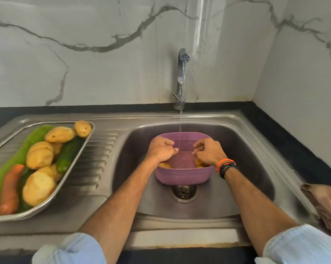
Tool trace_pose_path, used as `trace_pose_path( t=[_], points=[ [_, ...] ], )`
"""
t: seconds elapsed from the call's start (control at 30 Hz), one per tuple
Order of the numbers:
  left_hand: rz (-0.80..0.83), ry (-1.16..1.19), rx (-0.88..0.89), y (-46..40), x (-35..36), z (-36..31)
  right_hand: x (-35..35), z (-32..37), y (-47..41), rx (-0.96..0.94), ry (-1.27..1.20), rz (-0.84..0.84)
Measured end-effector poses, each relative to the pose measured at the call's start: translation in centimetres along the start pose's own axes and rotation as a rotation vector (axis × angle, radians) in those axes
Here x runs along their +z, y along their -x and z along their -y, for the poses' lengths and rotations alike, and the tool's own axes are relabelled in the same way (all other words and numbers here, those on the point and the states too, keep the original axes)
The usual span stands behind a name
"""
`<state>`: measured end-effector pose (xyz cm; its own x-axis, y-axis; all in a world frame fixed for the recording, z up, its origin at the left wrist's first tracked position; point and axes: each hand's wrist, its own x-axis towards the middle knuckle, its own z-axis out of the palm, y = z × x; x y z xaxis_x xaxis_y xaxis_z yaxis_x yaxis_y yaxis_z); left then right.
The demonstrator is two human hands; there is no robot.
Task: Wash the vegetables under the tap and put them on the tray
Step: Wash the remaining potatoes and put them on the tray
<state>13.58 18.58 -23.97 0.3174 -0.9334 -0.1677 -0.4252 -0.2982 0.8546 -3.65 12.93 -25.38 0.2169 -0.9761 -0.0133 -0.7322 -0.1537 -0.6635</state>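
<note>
While water runs from the tap: a thin stream falls into the purple basket in the sink.
Left hand: fingers curled above the basket; holding nothing visible.
Right hand: fingers curled likewise; grasp cannot be confirmed.
Basket contents: potatoes, mostly hidden by wrists and rim.
Tray: on the drainboard, left; holds potatoes, cucumbers, a carrot, blurred, cut off at frame edge.
Brown cloth: right edge, partly cropped.

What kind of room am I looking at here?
Most likely a home kitchen: a steel sink with a running tap, a marble-look wall, and a tray of potatoes and cucumbers on the drainboard.
</note>
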Motion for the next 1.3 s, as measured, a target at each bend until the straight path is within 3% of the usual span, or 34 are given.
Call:
trace_pose_path(
  t=[0.2, 0.3, 0.47, 0.63, 0.77, 0.9, 1.0, 1.1, 1.2, 1.3],
  points=[
    [0.090, -0.132, -0.039, -2.4, 0.9, 1.7, 1.0, -1.3, -2.7, -0.023, 0.283, 0.181],
    [0.046, -0.135, -0.019, -3.2, 0.2, 1.6, 1.5, -1.5, -3.8, 0.001, 0.428, 0.268],
    [0.079, -0.145, -0.030, -3.7, 0.8, 1.8, 2.7, -1.0, -4.3, -0.002, 0.666, 0.520],
    [0.117, -0.177, -0.030, -3.7, 1.4, 1.6, 3.6, -0.5, -4.4, -0.030, 0.710, 0.510],
    [0.119, -0.171, -0.034, -3.6, 1.4, 1.6, 2.7, -0.1, -4.5, -0.027, 0.525, 0.421],
    [0.131, -0.104, -0.033, -3.6, 1.4, 1.4, 1.3, 1.5, -5.1, -0.003, 0.112, 0.220],
    [0.125, 0.109, -0.041, -3.4, 1.4, 1.1, 1.1, 2.4, -5.3, 0.076, -0.277, 0.138],
    [0.143, 0.393, -0.047, -2.9, 1.4, 0.4, 0.9, 2.6, -4.7, 0.137, -0.531, 0.161],
    [0.133, 0.611, -0.035, -2.4, 1.6, -0.3, 0.8, 2.7, -4.0, 0.120, -0.602, 0.187],
    [0.087, 0.707, -0.016, -2.1, 1.7, -0.8, 1.0, 2.7, -3.9, -0.003, -0.403, 0.080]
  ],
)
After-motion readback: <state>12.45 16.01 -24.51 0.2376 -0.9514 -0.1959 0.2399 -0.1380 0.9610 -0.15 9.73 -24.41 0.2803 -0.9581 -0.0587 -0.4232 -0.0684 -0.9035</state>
